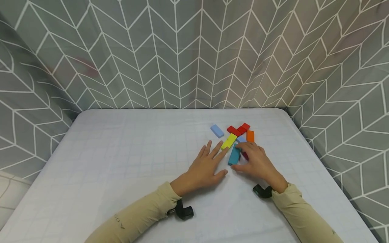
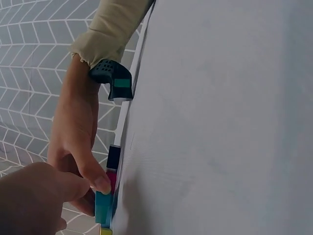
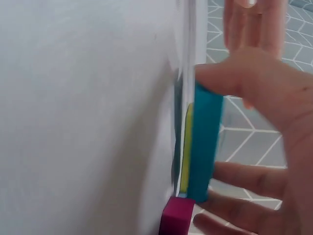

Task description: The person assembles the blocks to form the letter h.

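My right hand (image 1: 255,160) pinches a teal block (image 1: 234,156) lengthwise, thumb at its near end and fingers at its far end; the right wrist view shows the same teal block (image 3: 205,142) spanned this way. My left hand (image 1: 205,165) is spread with its fingers nearly straight, the fingertips by the lower end of a yellow block (image 1: 230,140). Under the right hand a magenta block (image 1: 245,156) shows only in part; it stands out as a magenta block (image 3: 177,215) in the right wrist view. A light blue block (image 1: 241,139) is partly covered by the right fingers.
Behind the hands lie several red blocks (image 1: 238,130), an orange block (image 1: 250,136) and a separate light blue block (image 1: 217,131). The white-covered table (image 1: 121,145) ends at a patterned grey curtain (image 1: 188,60). Each wrist carries a small black camera (image 1: 183,211).
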The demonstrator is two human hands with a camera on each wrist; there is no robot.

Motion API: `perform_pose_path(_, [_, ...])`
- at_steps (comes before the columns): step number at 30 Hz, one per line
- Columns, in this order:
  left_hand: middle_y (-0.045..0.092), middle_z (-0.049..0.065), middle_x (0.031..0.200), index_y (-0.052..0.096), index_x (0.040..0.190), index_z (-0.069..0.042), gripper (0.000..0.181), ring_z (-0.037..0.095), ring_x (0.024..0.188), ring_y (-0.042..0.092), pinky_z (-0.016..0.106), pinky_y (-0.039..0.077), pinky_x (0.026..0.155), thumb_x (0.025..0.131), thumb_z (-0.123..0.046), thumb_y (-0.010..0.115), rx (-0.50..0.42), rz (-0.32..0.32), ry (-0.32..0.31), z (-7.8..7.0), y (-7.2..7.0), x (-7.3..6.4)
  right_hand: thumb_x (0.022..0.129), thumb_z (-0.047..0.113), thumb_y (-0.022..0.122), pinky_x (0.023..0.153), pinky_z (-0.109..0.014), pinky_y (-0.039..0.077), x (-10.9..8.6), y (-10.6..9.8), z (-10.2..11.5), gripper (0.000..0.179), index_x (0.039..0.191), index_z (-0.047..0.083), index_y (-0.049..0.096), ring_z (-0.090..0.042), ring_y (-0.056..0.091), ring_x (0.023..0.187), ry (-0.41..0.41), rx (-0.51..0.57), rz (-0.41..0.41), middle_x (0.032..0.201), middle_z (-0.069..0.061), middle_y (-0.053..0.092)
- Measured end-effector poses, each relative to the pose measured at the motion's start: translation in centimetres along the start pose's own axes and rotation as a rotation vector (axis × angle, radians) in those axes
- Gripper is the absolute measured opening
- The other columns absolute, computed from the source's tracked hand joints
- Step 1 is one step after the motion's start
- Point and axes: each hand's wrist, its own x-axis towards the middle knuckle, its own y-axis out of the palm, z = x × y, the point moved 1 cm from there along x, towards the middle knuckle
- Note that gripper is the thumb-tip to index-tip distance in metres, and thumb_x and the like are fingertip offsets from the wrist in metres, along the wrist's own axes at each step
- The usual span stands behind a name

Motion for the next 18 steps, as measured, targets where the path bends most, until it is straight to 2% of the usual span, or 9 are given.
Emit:
perform_pose_path(4, [0.011, 0.005, 0.174, 0.024, 0.167, -0.019, 0.077, 0.042, 0.156, 0.009, 0.052, 0.008, 0.125, 0.104, -0.048, 0.056, 0.008, -0.027, 0.008, -0.1, -0.4, -0.3, 0.078, 0.032, 0.092, 0.109, -0.074, 0.028, -0.1, -0.3, 0.0, 0.073, 0.137, 0.004, 0.06, -0.044, 0.046, 0.135, -0.024, 0.042, -0.004, 0.142, -0.021, 0.057])
perform_pose_path(11, [0.011, 0.01, 0.173, 0.023, 0.166, -0.01, 0.075, 0.041, 0.156, 0.01, 0.049, 0.011, 0.125, 0.106, -0.044, 0.053, 0.017, -0.071, 0.035, 0.4, -2.2, -1.1, 0.075, 0.027, 0.094, 0.106, -0.073, 0.035, 0.0, -1.1, 0.9, 0.072, 0.135, 0.004, 0.062, -0.041, 0.052, 0.131, -0.121, 0.113, -0.047, 0.14, -0.017, 0.06])
perform_pose_path(18, [0.016, 0.014, 0.172, 0.03, 0.165, -0.009, 0.073, 0.044, 0.153, 0.021, 0.049, 0.023, 0.122, 0.104, -0.038, 0.059, -0.024, -0.182, 0.065, 1.3, -4.4, -2.8, 0.075, 0.028, 0.094, 0.104, -0.067, 0.04, 0.2, -1.7, 2.9, 0.072, 0.136, 0.007, 0.062, -0.035, 0.053, 0.128, -0.18, 0.166, -0.057, 0.14, -0.012, 0.061])
